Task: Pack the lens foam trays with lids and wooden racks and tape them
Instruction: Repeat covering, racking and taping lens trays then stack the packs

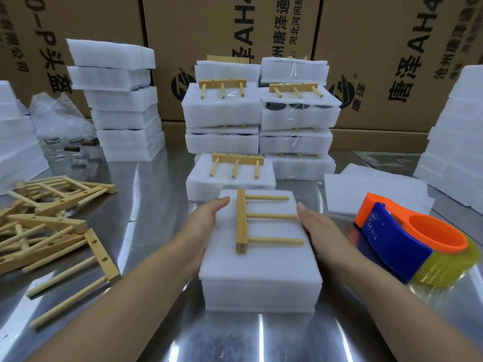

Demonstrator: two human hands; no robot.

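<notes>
A white foam tray point(261, 278) with its lid on sits in front of me on the steel table. A wooden rack point(247, 222) with three pegs lies flat on the lid, pegs pointing right. My left hand point(206, 218) holds the tray's left side, thumb on top. My right hand point(315, 222) holds the right side, its thumb near the peg tips; its fingers are hidden by the foam. An orange and blue tape dispenser point(407, 241) with yellowish tape lies to the right, untouched.
Taped foam packs with racks point(222, 108) stand stacked behind the tray. Loose wooden racks point(55, 226) lie piled at left. Plain foam stacks point(122, 100) stand at back left and far right point(454, 142). Flat foam lids point(376, 189) lie at right. Cardboard boxes point(392, 48) line the back.
</notes>
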